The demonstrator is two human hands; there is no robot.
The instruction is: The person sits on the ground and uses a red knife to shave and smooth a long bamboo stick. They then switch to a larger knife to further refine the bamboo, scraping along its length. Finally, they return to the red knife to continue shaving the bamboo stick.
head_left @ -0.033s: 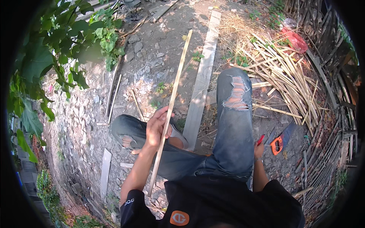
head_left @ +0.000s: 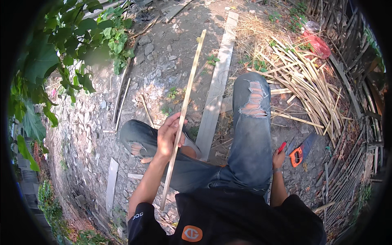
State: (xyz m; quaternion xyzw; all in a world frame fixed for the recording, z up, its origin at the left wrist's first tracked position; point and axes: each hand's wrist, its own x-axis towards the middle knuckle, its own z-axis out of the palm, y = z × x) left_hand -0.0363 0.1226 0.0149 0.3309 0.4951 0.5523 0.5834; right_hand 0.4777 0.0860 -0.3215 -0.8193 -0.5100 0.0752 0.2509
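My left hand [head_left: 167,136] is closed around a long, pale bamboo strip [head_left: 189,87], gripping it below its middle. The strip slants upward over my bent left leg, its lower end near my shirt. Beside my right knee, my right hand [head_left: 278,158] is partly hidden by the leg, closed on the red handle of a knife [head_left: 282,147]; a narrow grey blade seems to extend from it. Close to that hand, a handsaw [head_left: 297,157] with an orange handle rests on the ground.
A long grey plank [head_left: 216,85] lies between my legs. Many cut bamboo strips [head_left: 310,85] are heaped at the far right, near a red plastic bag [head_left: 317,45]. A stick fence [head_left: 359,134] borders the right side. Leafy branches [head_left: 45,61] hang at upper left. A short board [head_left: 112,183] lies left.
The bamboo strip's far end has risen slightly, and the red-handled knife has shifted a little upward in my right hand. Both hands keep their hold.
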